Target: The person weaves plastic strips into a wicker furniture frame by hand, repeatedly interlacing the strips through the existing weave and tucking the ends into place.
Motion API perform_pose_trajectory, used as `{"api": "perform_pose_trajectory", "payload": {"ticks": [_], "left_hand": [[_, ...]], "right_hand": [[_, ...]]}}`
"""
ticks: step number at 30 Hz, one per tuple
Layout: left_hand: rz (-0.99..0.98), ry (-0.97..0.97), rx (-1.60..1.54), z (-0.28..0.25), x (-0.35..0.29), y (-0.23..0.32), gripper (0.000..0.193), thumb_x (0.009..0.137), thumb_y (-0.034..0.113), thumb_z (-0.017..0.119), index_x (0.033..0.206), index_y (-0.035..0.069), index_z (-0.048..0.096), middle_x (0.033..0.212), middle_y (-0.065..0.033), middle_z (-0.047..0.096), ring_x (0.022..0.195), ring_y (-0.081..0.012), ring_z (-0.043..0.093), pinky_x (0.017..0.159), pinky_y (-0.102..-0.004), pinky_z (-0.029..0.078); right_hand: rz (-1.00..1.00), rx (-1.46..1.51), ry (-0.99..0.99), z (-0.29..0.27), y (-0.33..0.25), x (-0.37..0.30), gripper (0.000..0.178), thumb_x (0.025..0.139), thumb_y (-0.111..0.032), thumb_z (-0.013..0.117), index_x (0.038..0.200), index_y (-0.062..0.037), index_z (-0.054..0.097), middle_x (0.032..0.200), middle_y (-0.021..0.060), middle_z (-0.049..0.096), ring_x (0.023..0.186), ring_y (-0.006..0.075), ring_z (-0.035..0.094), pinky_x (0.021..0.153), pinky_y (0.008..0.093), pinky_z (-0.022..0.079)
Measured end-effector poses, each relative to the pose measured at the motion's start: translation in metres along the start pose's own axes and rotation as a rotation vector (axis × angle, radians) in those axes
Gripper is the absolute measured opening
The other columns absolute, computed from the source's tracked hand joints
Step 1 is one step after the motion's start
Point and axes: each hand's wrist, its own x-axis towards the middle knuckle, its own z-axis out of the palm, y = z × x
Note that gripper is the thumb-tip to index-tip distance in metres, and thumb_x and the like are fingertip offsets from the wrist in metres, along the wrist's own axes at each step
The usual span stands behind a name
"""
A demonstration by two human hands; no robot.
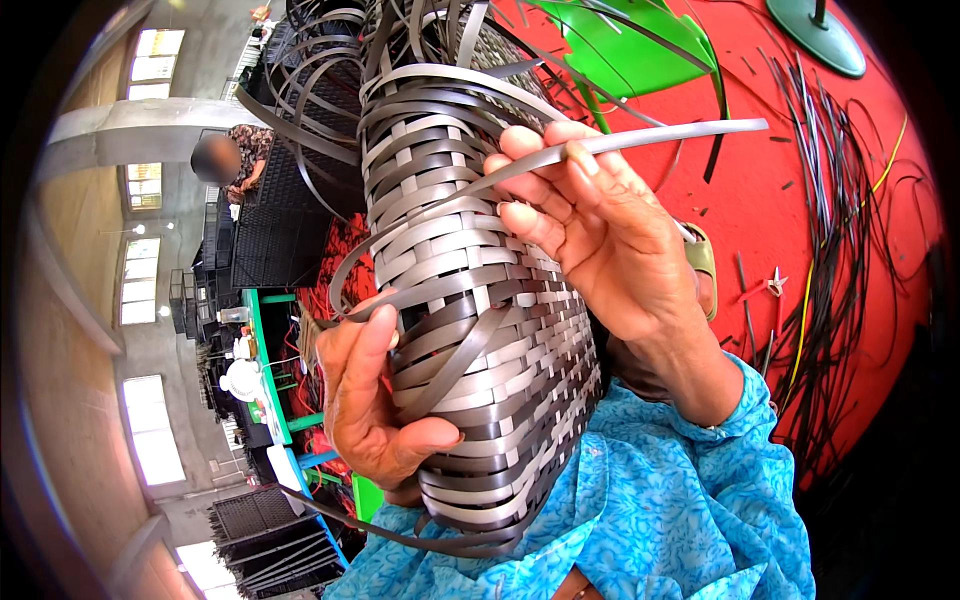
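A long woven piece of flat grey and dark plastic strips [490, 350] stands lengthwise in front of me, its near end against my blue patterned clothing. My right hand [625, 240] is above its right side, pinching a flat grey plastic strip [690, 133] between thumb and fingers. The strip's free end points right; its other part runs left across the weave and bends into a loop at the left edge. Against that left edge rests my left hand [375, 400], thumb and index finger spread apart. The index fingertip is beside the loop; its other fingers are partly hidden.
Loose strips [320, 70] curl up at the far end. A green plastic chair [630, 50] stands far right on the red floor [750, 220]. Bundled long strips [825, 260] and small cutters [775, 283] lie at right. Another person [245, 160] sits at far left.
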Motion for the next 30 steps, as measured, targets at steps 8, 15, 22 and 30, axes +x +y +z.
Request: {"api": "perform_pose_trajectory", "payload": {"ticks": [8, 15, 22, 30], "left_hand": [[-0.015, -0.047, -0.024, -0.004, 0.002, -0.001, 0.085, 0.064, 0.052, 0.076, 0.12, -0.009, 0.057, 0.117, -0.0218, 0.058, 0.105, -0.0278, 0.052, 0.092, -0.0375, 0.042], [0.043, -0.049, -0.005, -0.005, 0.006, 0.0, 0.078, 0.066, 0.052, 0.074, 0.116, -0.006, 0.061, 0.113, -0.0195, 0.061, 0.1, -0.0269, 0.054, 0.089, -0.0361, 0.042], [0.225, -0.219, 0.234, -0.015, 0.019, 0.002, 0.067, 0.074, 0.054, 0.064, 0.108, -0.003, 0.066, 0.112, -0.0146, 0.064, 0.091, -0.0252, 0.053, 0.081, -0.033, 0.041], [0.277, -0.206, 0.288, -0.016, 0.022, 0.007, 0.064, 0.073, 0.055, 0.063, 0.107, 0.001, 0.067, 0.11, -0.0107, 0.063, 0.089, -0.0252, 0.052, 0.08, -0.034, 0.042]], "right_hand": [[-0.077, -0.013, 0.03, 0.003, -0.008, -0.005, 0.028, 0.097, -0.018, 0.049, 0.123, -0.0072, 0.048, 0.122, 0.0147, 0.057, 0.113, 0.0269, 0.056, 0.09, 0.0378, 0.053], [-0.11, -0.013, -0.035, -0.005, -0.009, -0.011, 0.031, 0.1, -0.022, 0.045, 0.125, -0.0043, 0.047, 0.117, 0.0136, 0.06, 0.111, 0.0274, 0.058, 0.091, 0.037, 0.053], [-0.372, -0.103, -0.064, -0.005, -0.048, -0.01, 0.039, 0.1, -0.026, 0.044, 0.132, -0.0033, 0.042, 0.112, 0.012, 0.06, 0.11, 0.0278, 0.057, 0.095, 0.0408, 0.049], [-0.728, -1.652, -0.277, 0.033, -0.096, -0.02, 0.033, 0.101, -0.019, 0.038, 0.119, 0.0049, 0.053, 0.08, 0.0036, 0.05, 0.073, 0.0148, 0.048, 0.077, 0.0329, 0.042]]}}
